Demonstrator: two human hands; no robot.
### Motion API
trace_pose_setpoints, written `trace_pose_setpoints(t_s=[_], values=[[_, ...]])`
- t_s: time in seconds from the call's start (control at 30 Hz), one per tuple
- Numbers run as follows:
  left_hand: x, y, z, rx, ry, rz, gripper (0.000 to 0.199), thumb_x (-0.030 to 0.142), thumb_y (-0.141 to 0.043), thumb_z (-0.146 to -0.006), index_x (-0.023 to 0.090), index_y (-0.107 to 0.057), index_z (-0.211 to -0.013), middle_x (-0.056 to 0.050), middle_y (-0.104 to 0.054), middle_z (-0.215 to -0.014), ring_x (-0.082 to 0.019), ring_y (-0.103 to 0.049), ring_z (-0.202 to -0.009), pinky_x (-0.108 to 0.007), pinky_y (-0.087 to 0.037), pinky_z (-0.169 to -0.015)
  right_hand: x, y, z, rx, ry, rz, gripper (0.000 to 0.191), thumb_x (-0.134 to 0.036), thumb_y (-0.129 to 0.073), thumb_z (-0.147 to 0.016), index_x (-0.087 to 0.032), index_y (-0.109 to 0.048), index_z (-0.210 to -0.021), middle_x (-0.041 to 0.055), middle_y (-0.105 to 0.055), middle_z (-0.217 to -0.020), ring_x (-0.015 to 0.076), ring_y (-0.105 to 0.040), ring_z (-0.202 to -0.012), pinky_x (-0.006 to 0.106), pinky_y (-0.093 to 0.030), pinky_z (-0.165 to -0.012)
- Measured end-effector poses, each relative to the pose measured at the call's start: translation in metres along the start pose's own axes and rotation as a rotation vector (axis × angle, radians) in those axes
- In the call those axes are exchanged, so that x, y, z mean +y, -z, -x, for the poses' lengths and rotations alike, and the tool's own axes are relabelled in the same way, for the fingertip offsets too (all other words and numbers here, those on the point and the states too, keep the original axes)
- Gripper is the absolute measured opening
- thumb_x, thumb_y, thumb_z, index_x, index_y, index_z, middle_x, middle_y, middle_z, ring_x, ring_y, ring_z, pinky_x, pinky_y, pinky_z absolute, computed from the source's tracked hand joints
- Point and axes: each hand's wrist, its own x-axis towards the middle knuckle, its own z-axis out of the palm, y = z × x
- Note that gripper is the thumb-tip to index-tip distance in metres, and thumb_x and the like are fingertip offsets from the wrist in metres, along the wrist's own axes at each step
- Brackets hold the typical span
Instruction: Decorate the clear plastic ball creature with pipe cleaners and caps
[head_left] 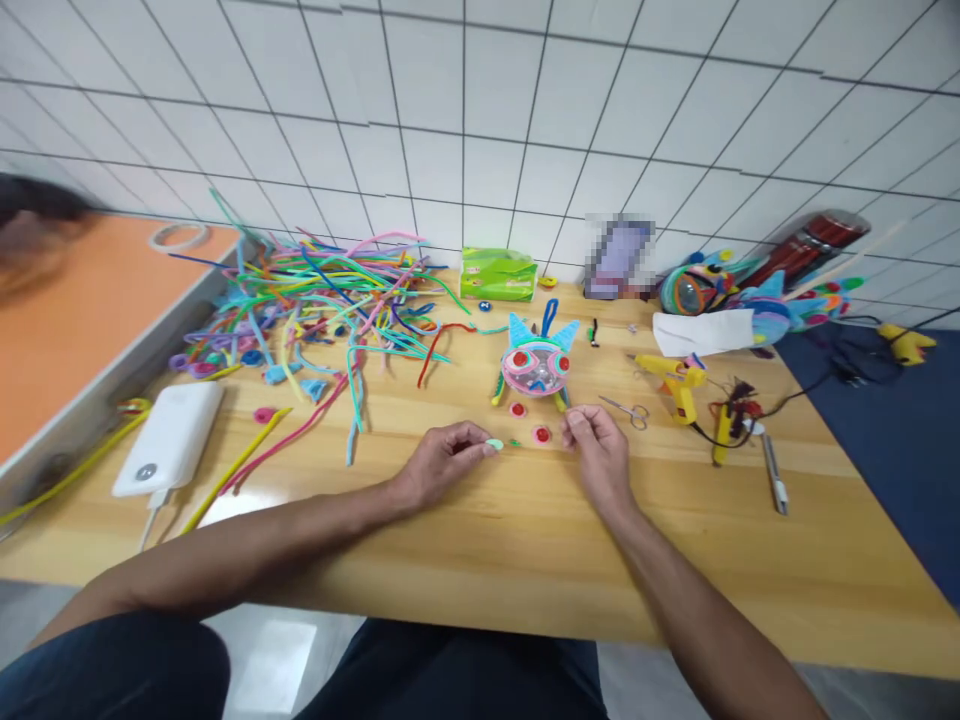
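Between the thumb and forefinger of my left hand [448,462] is a small pale green disc [494,444]. My right hand [598,450] is closed in a pinch beside the yellow foot of a pipe-cleaner figure; what its fingertips hold, if anything, does not show. That figure [537,368] stands upright behind my hands, with blue pointed ears, red-and-pink eyes and a clear round front. In front of it lie a red-and-pink disc [517,410], a second such disc [541,435] and a tiny green piece [515,443].
Loose pipe cleaners [337,290] heap at the back left, above a white power bank [171,440]. A green tissue pack [498,275] stands by the wall. Scissors [628,411], a yellow glue gun [675,383] and a craft knife [775,475] lie at right. A blurred person is at far left.
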Motion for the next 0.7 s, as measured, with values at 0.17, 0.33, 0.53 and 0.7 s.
trace_pose_setpoints(t_s=[0.17,0.33,0.53,0.7], values=[[0.006,-0.001,0.004,0.026,0.074,-0.091,0.049,0.065,-0.075,-0.091,0.016,-0.073,-0.093,0.003,-0.06,-0.068,-0.011,-0.047,-0.061,-0.024,-0.038,-0.057,0.001,-0.007,0.007,-0.015,0.067,-0.1,0.043,-0.065,-0.067,-0.094,-0.023,-0.066,-0.089,-0.001,-0.067,-0.071,0.0153,-0.058,-0.063,0.029,-0.048,-0.061],[0.011,-0.005,0.005,0.051,0.098,-0.164,0.056,0.071,-0.07,-0.092,0.015,-0.07,-0.095,0.005,-0.053,-0.065,-0.01,-0.043,-0.059,-0.024,-0.034,-0.055,0.005,-0.007,0.016,-0.088,0.085,-0.09,0.044,-0.065,-0.064,-0.098,-0.022,-0.07,-0.098,0.0011,-0.072,-0.079,0.0169,-0.065,-0.07,0.032,-0.051,-0.068],[0.01,-0.007,0.003,0.085,0.068,-0.177,0.056,0.071,-0.075,-0.087,0.016,-0.071,-0.092,0.002,-0.06,-0.072,-0.011,-0.049,-0.067,-0.024,-0.039,-0.062,0.012,-0.008,0.015,-0.082,0.071,-0.083,0.047,-0.068,-0.062,-0.096,-0.021,-0.07,-0.098,0.0009,-0.072,-0.076,0.0175,-0.065,-0.069,0.033,-0.05,-0.069],[0.008,-0.007,0.002,0.073,0.066,-0.134,0.055,0.07,-0.078,-0.085,0.015,-0.072,-0.092,0.001,-0.064,-0.075,-0.012,-0.053,-0.07,-0.025,-0.043,-0.067,0.012,-0.007,0.013,-0.074,0.068,-0.087,0.048,-0.068,-0.064,-0.095,-0.021,-0.07,-0.1,0.0011,-0.072,-0.077,0.0181,-0.066,-0.07,0.034,-0.05,-0.07]])
